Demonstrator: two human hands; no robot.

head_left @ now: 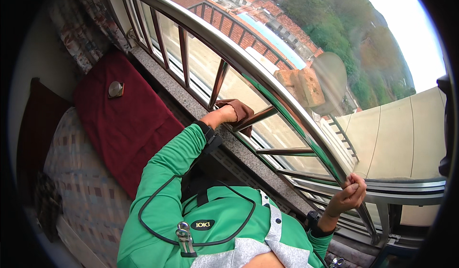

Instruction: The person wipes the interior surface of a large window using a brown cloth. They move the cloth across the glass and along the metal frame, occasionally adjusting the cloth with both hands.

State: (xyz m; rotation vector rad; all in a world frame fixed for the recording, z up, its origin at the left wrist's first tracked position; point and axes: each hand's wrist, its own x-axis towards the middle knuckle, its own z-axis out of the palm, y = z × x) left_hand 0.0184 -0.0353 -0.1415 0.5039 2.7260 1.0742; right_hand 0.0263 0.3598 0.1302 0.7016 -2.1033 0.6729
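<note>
A dark brown cloth [245, 111] is wrapped about a shiny metal bar [258, 118] of the window railing, low down near the sill. My left hand [229, 113] is closed on this cloth and presses it to the bar; the fingertips are hidden behind it. Farther right, my right hand [351, 194] grips the thick curved top rail [306, 119] with bent fingers. Both green sleeves reach forward from my body, and a dark band circles each wrist.
A speckled stone sill [165, 79] runs under the railing, with window glass behind it. To the left lie a dark red cover [124, 119] with a small round object [115, 89] on it, a checked bedspread [86, 172] and a floral curtain [79, 19]. Outside are bricks [306, 86] and a dish [330, 81].
</note>
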